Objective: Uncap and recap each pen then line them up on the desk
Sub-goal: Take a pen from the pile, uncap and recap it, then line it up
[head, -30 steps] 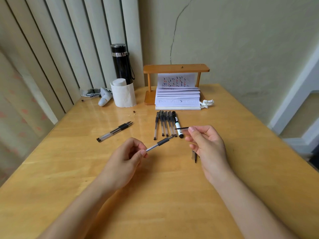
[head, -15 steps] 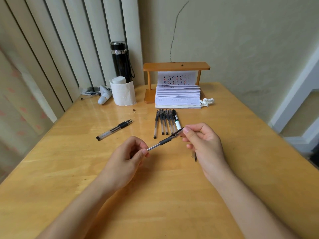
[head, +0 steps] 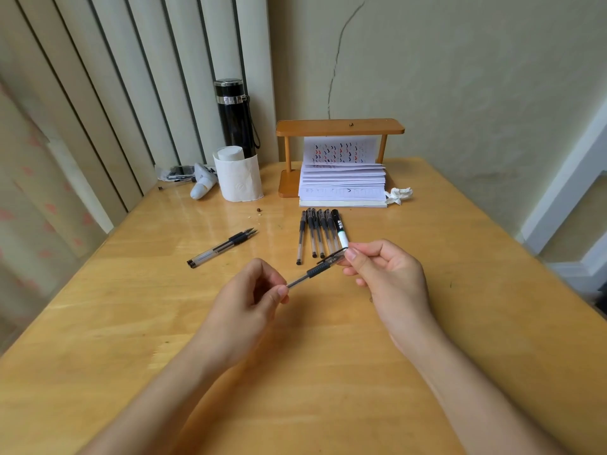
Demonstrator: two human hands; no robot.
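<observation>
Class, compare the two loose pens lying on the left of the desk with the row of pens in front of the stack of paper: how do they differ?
The two loose pens lie slanted across the desk; the row of pens runs straight toward the stack of paper. The loose pens are only a pair; the row holds about six. The loose pair looks identical; the row ends in a white-bodied marker. All rest flat, touched by neither hand.

Wooden desk [head: 427, 323]: row of pens [head: 320, 233], two loose pens [head: 221, 247], tissue roll [head: 239, 178], black flask [head: 235, 116], wooden stand [head: 289, 188], paper stack [head: 343, 188], crumpled tissue [head: 399, 194].
</observation>
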